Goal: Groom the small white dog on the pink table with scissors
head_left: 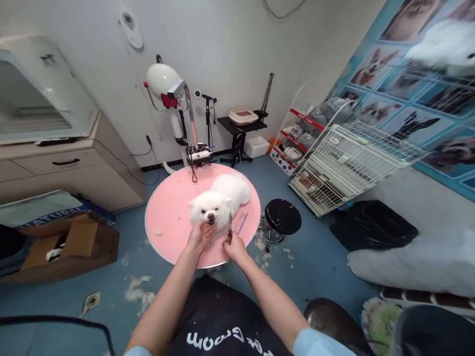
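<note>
A fluffy white dog lies on the round pink grooming table, its head turned toward me. My left hand is under its chin, fingers curved against the fur. In my right hand is a pair of scissors, pointing up beside the dog's chest and shoulder. Whether the blades touch the fur I cannot tell. To the right of the scissors a comb lies on the tabletop. A small tuft of cut fur rests on the table's left side.
A black stool stands right of the table, near wire cages. Behind the table are a white dryer on a stand and a small black table. An open cardboard box sits at left. Fur clumps litter the blue floor.
</note>
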Motion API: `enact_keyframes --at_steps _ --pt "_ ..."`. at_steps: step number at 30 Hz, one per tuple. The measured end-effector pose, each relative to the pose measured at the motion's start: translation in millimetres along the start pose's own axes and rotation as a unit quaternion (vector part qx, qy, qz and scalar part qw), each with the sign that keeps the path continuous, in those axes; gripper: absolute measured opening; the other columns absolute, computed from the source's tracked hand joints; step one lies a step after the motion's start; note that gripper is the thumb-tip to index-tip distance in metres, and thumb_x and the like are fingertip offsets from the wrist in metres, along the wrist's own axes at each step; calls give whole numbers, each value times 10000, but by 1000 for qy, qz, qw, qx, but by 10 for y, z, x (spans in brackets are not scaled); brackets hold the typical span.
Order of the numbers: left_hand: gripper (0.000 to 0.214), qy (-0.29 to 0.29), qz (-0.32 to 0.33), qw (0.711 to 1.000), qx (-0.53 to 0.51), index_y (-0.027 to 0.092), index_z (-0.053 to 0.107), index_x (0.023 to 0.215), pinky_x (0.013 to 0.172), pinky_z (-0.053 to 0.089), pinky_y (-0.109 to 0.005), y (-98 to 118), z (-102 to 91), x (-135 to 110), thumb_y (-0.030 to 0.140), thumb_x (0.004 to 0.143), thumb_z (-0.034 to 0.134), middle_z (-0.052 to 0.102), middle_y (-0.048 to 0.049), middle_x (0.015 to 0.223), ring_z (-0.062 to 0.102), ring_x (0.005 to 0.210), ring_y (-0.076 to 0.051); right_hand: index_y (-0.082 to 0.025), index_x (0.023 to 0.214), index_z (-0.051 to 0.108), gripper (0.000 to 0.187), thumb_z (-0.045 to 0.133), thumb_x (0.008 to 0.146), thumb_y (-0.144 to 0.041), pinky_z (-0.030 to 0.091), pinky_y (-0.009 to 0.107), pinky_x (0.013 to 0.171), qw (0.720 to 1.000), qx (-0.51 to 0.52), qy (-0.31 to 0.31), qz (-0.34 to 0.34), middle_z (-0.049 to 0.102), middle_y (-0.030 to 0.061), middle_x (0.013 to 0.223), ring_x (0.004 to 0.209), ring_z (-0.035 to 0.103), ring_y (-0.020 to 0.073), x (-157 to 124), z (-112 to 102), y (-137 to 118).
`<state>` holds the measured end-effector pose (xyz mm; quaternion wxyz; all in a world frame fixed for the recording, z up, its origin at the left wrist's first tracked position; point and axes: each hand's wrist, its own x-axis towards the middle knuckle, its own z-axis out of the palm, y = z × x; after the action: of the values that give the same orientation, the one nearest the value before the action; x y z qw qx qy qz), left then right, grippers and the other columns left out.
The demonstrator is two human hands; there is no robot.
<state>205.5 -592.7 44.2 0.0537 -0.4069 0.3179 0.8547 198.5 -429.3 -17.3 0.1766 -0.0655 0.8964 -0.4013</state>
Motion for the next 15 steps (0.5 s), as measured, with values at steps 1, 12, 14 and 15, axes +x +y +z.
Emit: enact_keyframes --at_steps 1,12,14,15 --pt "233 -7 -6 1000 -1 133 601 873 596 533 -248 25 -18 18 252 972 427 736 -120 792 717 676 -176 -218 1151 556 391 627 776 -306 468 314 661 1000 4 -2 8 680 68 926 818 674 259 5 -1 -28" --pt "165 -11 -24 1000 10 113 631 977 677 546 -237 108 -92 99 187 926 492 715 -97 747 692 666 -156 -211 944 566 317 707 671 -290 465 301 646 995 92 30 33 647 -10 777 729 632 209 4 105 -131" --pt "199 -8 -26 1000 15 109 638 1039 690 550 -245 114 -99 111 182 915 500 722 -102 765 696 684 -163 -210 900 566 265 688 667 -243 460 299 636 991 126 30 28 636 -11 754 722 626 206 24 131 -127" --pt "211 -6 -28 999 17 108 637 1056 688 552 -249 119 -102 114 184 915 500 724 -105 772 697 685 -165 -207 887 566 241 671 670 -219 457 296 629 988 147 29 26 629 -11 738 714 623 202 38 140 -124"
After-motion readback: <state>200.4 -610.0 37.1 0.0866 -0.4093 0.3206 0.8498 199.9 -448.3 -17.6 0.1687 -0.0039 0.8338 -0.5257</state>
